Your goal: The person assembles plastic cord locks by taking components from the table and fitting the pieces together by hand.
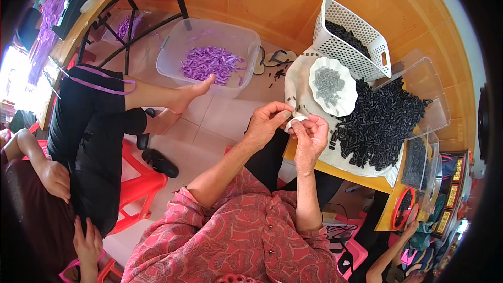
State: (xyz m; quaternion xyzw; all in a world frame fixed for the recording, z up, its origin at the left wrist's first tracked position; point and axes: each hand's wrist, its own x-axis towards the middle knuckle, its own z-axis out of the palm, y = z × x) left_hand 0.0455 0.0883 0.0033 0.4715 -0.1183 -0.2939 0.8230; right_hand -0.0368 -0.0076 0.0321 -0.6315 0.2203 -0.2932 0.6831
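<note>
My left hand [268, 124] and my right hand [311, 139] meet at the near left corner of a cloth-covered table, fingers pinched together. A small white piece [297, 120] shows between them at my right fingertips; whether it is a wrap on a finger or a loose thing I cannot tell. What my left thumb and forefinger pinch is too small to make out. Just beyond my hands stands a white scalloped bowl [316, 98] of small clear grey pieces. Right of it, a large heap of short black pieces [374, 126] covers the pale cloth [299, 76].
A white perforated basket [350, 55] with black pieces stands behind the bowl. On the floor, a clear bin [209, 27] holds purple pieces, beside sandals [277, 58]. Another person's bare feet [191, 94] and a red stool [139, 183] are left. Another person's forearm [393, 254] reaches toward a red dish [403, 208].
</note>
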